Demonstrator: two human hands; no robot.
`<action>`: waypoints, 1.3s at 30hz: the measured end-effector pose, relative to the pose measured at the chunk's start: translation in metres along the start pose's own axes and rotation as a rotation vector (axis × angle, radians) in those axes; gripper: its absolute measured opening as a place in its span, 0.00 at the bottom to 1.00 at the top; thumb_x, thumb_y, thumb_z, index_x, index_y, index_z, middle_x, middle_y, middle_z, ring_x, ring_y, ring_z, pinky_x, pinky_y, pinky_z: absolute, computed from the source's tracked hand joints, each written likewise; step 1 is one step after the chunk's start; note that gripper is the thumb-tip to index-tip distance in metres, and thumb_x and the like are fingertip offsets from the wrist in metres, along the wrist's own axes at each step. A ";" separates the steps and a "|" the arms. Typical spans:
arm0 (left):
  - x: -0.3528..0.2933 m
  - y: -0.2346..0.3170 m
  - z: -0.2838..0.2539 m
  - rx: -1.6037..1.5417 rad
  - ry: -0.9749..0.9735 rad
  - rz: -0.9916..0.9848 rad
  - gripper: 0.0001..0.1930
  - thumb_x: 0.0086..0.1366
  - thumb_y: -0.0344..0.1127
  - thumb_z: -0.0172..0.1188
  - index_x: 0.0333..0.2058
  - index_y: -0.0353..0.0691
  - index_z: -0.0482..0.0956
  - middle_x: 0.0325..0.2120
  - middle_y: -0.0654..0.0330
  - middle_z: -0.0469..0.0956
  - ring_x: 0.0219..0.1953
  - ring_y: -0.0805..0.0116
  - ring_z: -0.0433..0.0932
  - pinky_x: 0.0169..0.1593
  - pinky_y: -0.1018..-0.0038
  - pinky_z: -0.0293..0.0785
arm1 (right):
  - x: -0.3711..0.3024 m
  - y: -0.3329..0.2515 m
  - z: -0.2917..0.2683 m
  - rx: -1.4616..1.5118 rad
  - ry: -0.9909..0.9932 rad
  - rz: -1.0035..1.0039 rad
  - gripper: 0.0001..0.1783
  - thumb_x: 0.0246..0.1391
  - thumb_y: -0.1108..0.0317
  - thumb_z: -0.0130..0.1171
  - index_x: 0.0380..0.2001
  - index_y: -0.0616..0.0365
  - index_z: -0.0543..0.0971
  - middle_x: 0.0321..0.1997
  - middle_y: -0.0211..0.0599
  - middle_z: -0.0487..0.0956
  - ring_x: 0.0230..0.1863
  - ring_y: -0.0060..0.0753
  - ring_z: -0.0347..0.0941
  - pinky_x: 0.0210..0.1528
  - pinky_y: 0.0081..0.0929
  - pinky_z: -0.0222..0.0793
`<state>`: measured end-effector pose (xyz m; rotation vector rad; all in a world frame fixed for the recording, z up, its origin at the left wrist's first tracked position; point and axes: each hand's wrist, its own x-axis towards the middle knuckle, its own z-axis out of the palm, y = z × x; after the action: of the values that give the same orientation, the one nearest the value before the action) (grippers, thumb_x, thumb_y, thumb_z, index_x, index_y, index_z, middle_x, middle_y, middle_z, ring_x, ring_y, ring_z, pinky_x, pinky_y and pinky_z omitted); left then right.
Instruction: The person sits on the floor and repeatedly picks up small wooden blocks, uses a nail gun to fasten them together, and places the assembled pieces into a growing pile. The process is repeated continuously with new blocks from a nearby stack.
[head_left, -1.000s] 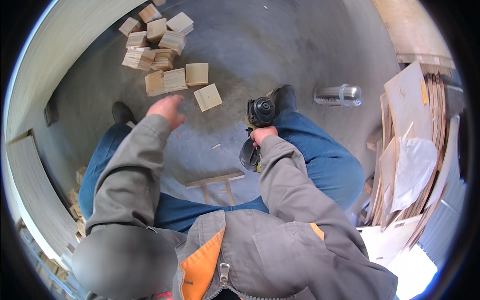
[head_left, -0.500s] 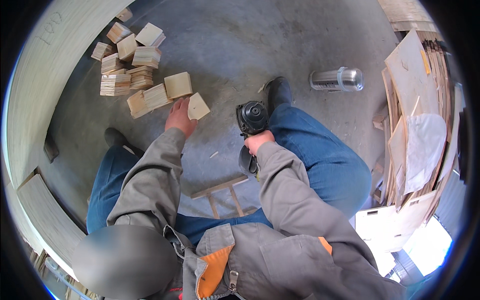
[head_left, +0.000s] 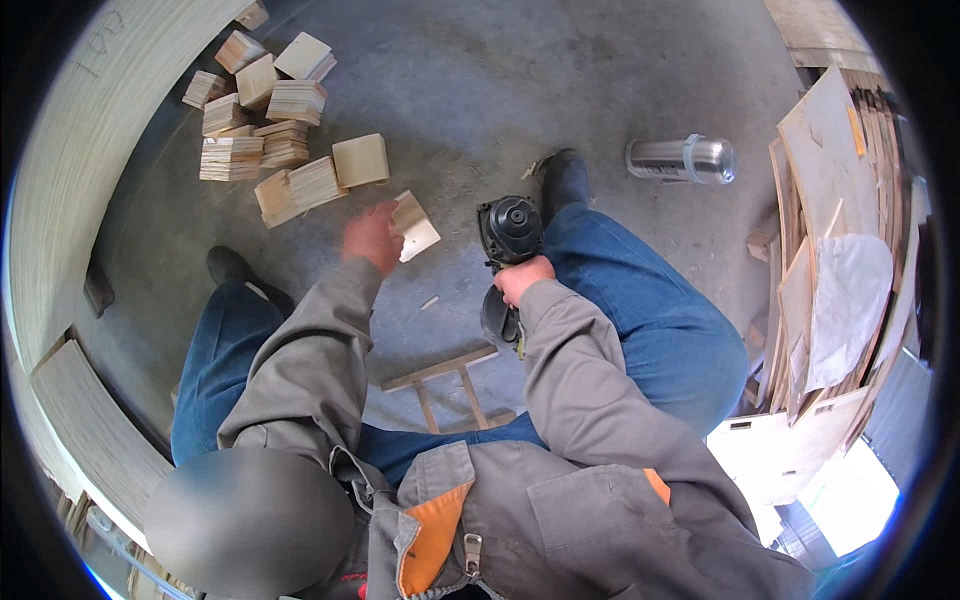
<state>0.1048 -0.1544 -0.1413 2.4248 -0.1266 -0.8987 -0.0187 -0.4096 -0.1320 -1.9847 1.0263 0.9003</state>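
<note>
My right hand (head_left: 524, 280) is wrapped round the grip of a black nail gun (head_left: 512, 228), whose round head points up toward the camera between my legs. At the left edge of a small square plywood piece (head_left: 418, 228), my left hand (head_left: 372, 238) has its fingers curled. This piece appears tilted, and the fingertips are partly hidden against it. Just beyond that hand lie a square block (head_left: 361, 160) and a row of stacked plywood squares (head_left: 302, 190) on the concrete floor.
More stacks of plywood blocks (head_left: 295, 100) sit at the far left. A steel thermos (head_left: 680, 159) lies on its side beyond my right boot (head_left: 562, 185). Plywood sheets (head_left: 825, 150) lean at the right. A small wooden frame (head_left: 440, 371) is under me, and a large pale panel (head_left: 75, 150) stands left.
My left hand has moved slightly right and nearer with the small plywood square, which has turned and tilted. The right hand keeps its hold on the nail gun.
</note>
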 end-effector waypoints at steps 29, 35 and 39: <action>-0.035 -0.026 0.061 0.032 0.081 0.295 0.17 0.48 0.26 0.67 0.39 0.38 0.80 0.49 0.53 0.73 0.57 0.48 0.69 0.59 0.60 0.71 | 0.000 -0.002 0.001 0.002 0.031 -0.004 0.07 0.41 0.72 0.65 0.19 0.66 0.79 0.18 0.43 0.80 0.17 0.35 0.77 0.22 0.33 0.72; -0.016 -0.021 0.048 0.169 0.162 0.368 0.20 0.47 0.24 0.67 0.42 0.39 0.80 0.58 0.53 0.69 0.63 0.48 0.64 0.63 0.61 0.68 | 0.002 0.001 0.005 0.012 0.018 -0.023 0.07 0.42 0.72 0.65 0.19 0.66 0.80 0.18 0.43 0.80 0.17 0.34 0.77 0.22 0.33 0.72; -0.018 -0.014 0.037 0.235 0.175 0.353 0.25 0.46 0.25 0.69 0.47 0.42 0.77 0.63 0.54 0.65 0.67 0.48 0.61 0.66 0.59 0.66 | 0.006 0.005 0.007 -0.003 0.024 -0.034 0.07 0.42 0.71 0.65 0.19 0.66 0.80 0.18 0.43 0.81 0.17 0.34 0.77 0.22 0.33 0.72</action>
<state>0.0665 -0.1546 -0.1614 2.5680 -0.6041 -0.5352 -0.0223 -0.4083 -0.1413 -2.0145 1.0027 0.8624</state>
